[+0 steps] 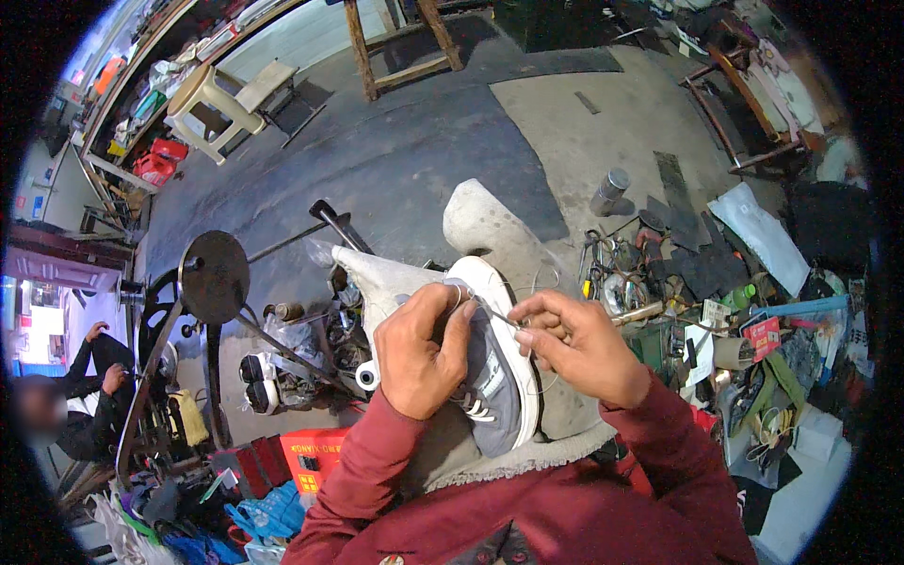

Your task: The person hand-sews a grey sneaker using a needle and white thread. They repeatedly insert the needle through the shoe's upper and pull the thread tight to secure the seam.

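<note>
Our right hand (pixel 574 344) pinches a thin stick (pixel 496 314) with thumb and finger. Our left hand (pixel 414 353) is curled at its other end; we can't tell if it pinches anything. Just under our hands, the gray shoe (pixel 488 372) lies on a pale cloth (pixel 485 221) over our lap. To the left stands a dark metal stand (pixel 214 278).

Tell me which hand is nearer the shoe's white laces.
Left. The left hand is just up and left of the laces in the picture; the right hand is farther off, up and right, beyond the sole.
</note>
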Demonstrator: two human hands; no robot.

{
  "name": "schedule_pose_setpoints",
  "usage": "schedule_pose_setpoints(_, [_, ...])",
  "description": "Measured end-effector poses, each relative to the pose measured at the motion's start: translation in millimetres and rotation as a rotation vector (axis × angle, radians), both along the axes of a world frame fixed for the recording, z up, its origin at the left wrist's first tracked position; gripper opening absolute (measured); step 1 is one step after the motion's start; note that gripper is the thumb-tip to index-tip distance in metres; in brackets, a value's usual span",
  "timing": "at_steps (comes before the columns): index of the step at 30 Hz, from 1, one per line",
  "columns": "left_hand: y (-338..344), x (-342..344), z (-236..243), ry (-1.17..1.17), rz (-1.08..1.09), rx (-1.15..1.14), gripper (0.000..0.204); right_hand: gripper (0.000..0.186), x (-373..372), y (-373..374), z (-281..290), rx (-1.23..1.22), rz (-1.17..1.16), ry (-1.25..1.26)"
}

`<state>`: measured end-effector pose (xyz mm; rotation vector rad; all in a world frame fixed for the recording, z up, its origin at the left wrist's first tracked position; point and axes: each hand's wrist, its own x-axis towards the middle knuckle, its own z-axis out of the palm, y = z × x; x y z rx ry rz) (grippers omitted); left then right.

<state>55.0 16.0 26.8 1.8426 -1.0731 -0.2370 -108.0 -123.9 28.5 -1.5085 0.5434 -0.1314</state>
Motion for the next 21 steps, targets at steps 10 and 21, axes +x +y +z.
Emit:
schedule_pose_setpoints(10, [9,3,5,-0.077,-0.118,0.09,0.008,0.027,9,4,-7,0.073,-0.104,-0.089])
schedule_pose_setpoints(21, [-4,8,2,0.023,0.037,0.117,0.009,0.016,9,-16,-13,-0.403,0.065,-0.165])
